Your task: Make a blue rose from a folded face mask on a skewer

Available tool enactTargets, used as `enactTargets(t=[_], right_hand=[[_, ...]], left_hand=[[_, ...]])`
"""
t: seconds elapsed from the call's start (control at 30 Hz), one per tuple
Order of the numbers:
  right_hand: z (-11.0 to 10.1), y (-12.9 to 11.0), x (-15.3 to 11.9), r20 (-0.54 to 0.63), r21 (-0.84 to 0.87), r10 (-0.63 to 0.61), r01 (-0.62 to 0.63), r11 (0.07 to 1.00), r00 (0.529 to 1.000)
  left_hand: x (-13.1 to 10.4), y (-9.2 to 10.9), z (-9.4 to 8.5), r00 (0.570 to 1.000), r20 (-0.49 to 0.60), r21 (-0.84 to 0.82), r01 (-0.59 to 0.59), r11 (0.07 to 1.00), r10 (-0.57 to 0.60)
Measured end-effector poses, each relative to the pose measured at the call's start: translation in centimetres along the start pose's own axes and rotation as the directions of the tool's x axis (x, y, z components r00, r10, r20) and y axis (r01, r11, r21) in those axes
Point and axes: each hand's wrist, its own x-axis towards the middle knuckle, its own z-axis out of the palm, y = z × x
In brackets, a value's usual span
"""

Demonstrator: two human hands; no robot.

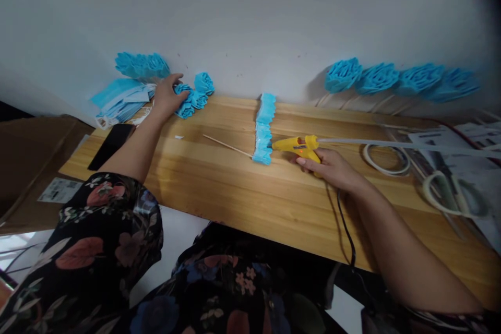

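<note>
My right hand (329, 167) grips a yellow glue gun (299, 145), a long clear glue stick coming out of its back. Its nozzle is at the lower part of a pleated blue strip (265, 125) lying on the wooden table. A thin wooden stick (227, 145) lies with one end at the strip's bottom. Over on the left, my left hand (170, 95) has its fingers around one of several small blue rosettes (199, 99) near the wall.
Larger blue flowers on sticks (379, 78) lean at the wall, right. Scissors (454, 193) and a white coil (387, 159) lie at the right. Blue masks (121, 100), a dark phone (111, 146) and a cardboard box (39, 167) are left. A black cord (346, 224) hangs over the front edge.
</note>
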Motion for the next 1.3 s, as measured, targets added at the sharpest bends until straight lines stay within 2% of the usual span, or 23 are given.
enactTargets(t=[0.2,0.3,0.4,0.53,0.63,0.7,0.8,0.9,1.03,1.13,1.3], right_hand=[[0.0,0.0,0.0,-0.005,-0.008,0.027,-0.027,1.0,1.0],[0.0,0.2,0.0,0.001,-0.015,0.021,-0.021,1.0,1.0],[0.0,0.5,0.2,0.001,-0.022,-0.002,0.002,1.0,1.0],[0.1,0.8,0.2,-0.007,-0.011,-0.012,0.011,1.0,1.0],[0.2,0.6,0.1,0.003,0.027,0.003,-0.003,1.0,1.0],[0.2,0.4,0.1,0.019,0.047,0.023,-0.024,0.999,1.0],[0.2,0.3,0.1,0.027,0.034,0.033,-0.034,0.999,0.999],[0.2,0.3,0.1,0.018,0.017,0.03,-0.03,0.999,0.999],[0.1,0.2,0.1,0.018,0.009,0.039,-0.039,0.999,0.999],[0.1,0.1,0.0,0.012,-0.003,0.04,-0.04,0.999,0.999],[0.1,0.2,-0.1,0.007,-0.012,0.033,-0.033,0.999,0.999]], left_hand=[[-0.9,0.1,-0.2,0.999,0.023,0.006,-0.048,0.999,0.048],[-1.3,0.5,-0.7,0.999,0.053,-0.007,-0.008,1.0,0.009],[-2.5,1.5,-2.0,0.999,0.027,0.003,0.021,1.0,-0.021],[-6.8,4.6,-4.3,0.993,-0.07,-0.019,-0.098,0.995,0.096],[-11.2,7.5,-5.0,0.978,0.0,-0.029,-0.209,0.978,0.209],[-13.6,9.0,-4.6,0.96,0.091,-0.02,-0.263,0.964,0.264],[-15.6,10.3,-2.7,0.89,0.297,-0.081,-0.337,0.938,0.346],[-15.3,11.1,-0.1,0.802,0.401,-0.128,-0.429,0.894,0.442],[-12.9,12.1,2.7,0.685,0.482,-0.177,-0.535,0.826,0.546],[-10.7,12.3,3.8,0.616,0.538,-0.231,-0.55,0.803,0.576],[-8.2,11.6,4.9,0.547,0.598,-0.339,-0.49,0.803,0.586]])
